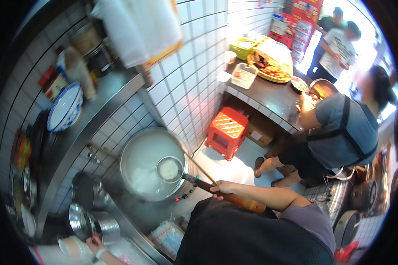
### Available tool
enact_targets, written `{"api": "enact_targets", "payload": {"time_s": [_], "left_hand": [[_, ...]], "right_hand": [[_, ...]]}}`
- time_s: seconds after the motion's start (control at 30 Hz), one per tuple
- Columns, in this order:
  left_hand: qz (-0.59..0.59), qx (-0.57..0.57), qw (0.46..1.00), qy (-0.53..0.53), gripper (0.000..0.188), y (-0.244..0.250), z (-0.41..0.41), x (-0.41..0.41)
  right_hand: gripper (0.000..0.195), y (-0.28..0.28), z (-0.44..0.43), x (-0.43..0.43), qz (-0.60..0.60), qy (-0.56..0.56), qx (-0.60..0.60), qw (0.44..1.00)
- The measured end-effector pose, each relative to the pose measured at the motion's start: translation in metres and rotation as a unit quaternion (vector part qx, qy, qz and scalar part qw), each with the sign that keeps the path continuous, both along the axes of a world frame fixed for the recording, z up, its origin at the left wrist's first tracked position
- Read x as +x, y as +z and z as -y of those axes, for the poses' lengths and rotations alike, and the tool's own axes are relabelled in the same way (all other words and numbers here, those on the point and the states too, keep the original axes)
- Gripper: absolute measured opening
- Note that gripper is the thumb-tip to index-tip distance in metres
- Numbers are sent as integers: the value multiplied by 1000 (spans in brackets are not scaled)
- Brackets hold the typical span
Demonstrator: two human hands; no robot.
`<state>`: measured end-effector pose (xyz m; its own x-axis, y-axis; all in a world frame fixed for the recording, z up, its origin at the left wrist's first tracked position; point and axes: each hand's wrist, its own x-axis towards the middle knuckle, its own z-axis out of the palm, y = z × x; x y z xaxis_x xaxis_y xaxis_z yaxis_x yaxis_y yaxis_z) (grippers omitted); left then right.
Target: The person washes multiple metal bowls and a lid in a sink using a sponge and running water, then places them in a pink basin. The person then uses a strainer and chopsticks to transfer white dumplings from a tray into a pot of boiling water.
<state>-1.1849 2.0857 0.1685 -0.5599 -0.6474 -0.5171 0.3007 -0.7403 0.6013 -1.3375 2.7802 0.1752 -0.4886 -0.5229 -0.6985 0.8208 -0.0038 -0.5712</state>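
Note:
My right hand [223, 188] grips the thick wooden handle [242, 200] of a round strainer [157, 169], together with long wooden chopsticks [200, 167]. A pale clump, apparently noodles [169, 170], lies in the strainer. It is over the cloudy, steaming water [142, 154] of a large steel boiler [122, 162]. My left hand [94, 242], a white band on its wrist, reaches to the lower left. Its bent fingers are beside a shiny steel lid [78, 217] and a steel pot [109, 227]; what they hold is unclear.
Paper bowls [74, 248] stack beside my left hand. A steel shelf [101, 106] holds a blue-and-white bowl [64, 107]. On the floor stands a red plastic stool [227, 132]. A co-worker [343, 129] handles a metal bowl [323, 87] at the counter [272, 96]. Two people stand beyond.

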Motion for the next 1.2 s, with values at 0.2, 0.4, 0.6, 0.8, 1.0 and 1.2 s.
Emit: {"api": "enact_targets", "payload": {"time_s": [0.2,0.4,0.6,0.8,1.0,1.2], "left_hand": [[-50,-107,993,12,20,58,-202,-33],[6,50,997,-60,13,7,-291,-66],[16,33,997,-66,14,-11,-315,-42],[45,-10,998,-36,17,-22,-300,-6],[77,2,996,-41,30,-37,-306,-11],[53,-5,996,-66,40,-41,-305,-20]], "right_hand": [[8,65,35,-23,-50,-4,-58,997],[7,63,70,-71,2,-24,-85,996],[21,33,80,-74,-113,-70,-41,990],[9,59,101,-90,-91,15,-59,994],[13,46,97,-101,51,-23,-93,994],[10,22,87,-75,-108,-41,-10,993]]}}
